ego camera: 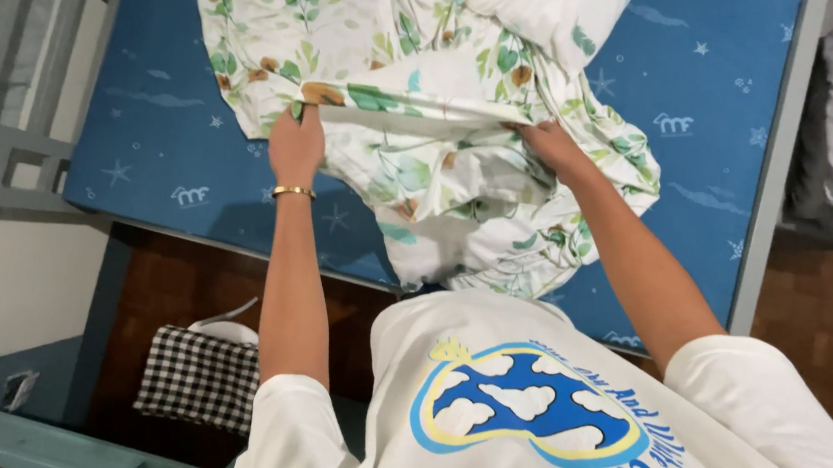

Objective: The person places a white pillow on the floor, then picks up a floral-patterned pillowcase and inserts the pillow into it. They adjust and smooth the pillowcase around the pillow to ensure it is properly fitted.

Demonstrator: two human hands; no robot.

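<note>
Hands gripped a leaf-printed white sheet point(430, 153) at frame centre: left hand point(295, 144) pinching its folded edge, right hand point(547, 144) clutching the same edge, which ran left to right across the blue mattress point(157, 136).

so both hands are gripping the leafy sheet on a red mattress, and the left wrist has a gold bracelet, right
Not quite: the mattress is blue with pale stars, not red, as the head view shows. The rest holds: the left hand and right hand both grip the leafy sheet, and a gold bracelet sits on the left wrist.
</note>
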